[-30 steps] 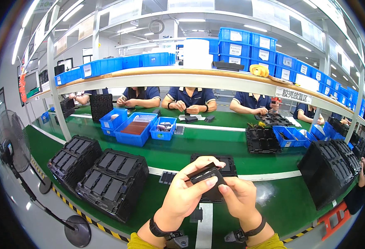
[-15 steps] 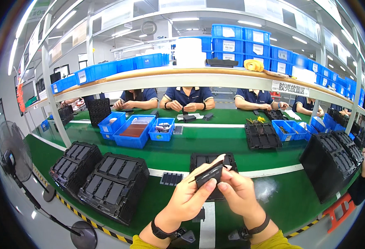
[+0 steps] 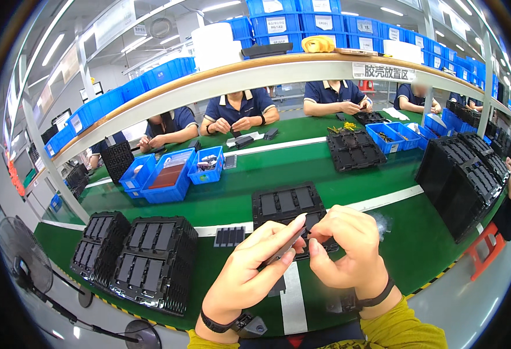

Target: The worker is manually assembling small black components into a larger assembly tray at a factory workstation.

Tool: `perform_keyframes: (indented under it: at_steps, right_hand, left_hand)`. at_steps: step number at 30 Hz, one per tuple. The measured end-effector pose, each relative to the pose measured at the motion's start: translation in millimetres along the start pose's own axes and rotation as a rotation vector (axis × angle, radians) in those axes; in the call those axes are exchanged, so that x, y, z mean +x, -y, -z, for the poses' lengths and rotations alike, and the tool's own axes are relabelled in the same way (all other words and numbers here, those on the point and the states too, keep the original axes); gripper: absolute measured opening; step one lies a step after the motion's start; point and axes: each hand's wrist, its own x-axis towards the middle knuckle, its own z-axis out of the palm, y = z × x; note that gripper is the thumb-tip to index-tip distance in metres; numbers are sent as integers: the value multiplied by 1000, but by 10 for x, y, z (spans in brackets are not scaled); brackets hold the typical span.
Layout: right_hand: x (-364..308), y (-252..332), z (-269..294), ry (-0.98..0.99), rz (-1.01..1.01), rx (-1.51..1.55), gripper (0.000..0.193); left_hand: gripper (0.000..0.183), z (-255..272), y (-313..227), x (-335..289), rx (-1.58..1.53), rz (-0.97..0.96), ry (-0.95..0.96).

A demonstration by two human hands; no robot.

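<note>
My left hand [image 3: 255, 264] is closed around a thin black rectangular plastic part [image 3: 283, 250], held tilted and seen nearly edge-on, with thumb and fingers along its sides. Beside the part's upper end is my right hand [image 3: 348, 247], its fingers curled and thumb and forefinger drawn together in a pinch. Anything small between those fingertips is too hidden to make out. Beyond both hands lies a black tray [image 3: 258, 205] with flat dark rectangular pieces in its slots, partly covered by my hands. Another dark piece [image 3: 277, 287] rests on the green table under my left hand.
Stacked black trays stand at left [image 3: 154, 262] and right [image 3: 459, 186]. A dark slotted piece [image 3: 230, 237] lies left of the middle tray. Blue bins [image 3: 168, 180] and a shelf [image 3: 226, 78] are farther off. Co-workers sit opposite; a fan [image 3: 26, 256] stands at left.
My right hand has drawn slightly away from the black part and curled its fingers. My left hand keeps hold, with the part turned more edge-on. The whole view has tilted and shifted downward.
</note>
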Motion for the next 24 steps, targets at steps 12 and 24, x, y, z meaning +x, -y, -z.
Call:
perform_keyframes:
  at_steps: [12,24]
  right_hand:
    - [3,14,-20,-19,22,-26,13]
    - [3,34,-19,-36,55,-50,14]
  left_hand:
    - [48,-3,-14,4,96,-48,42]
    - [57,-58,35,32,281,-134,-8]
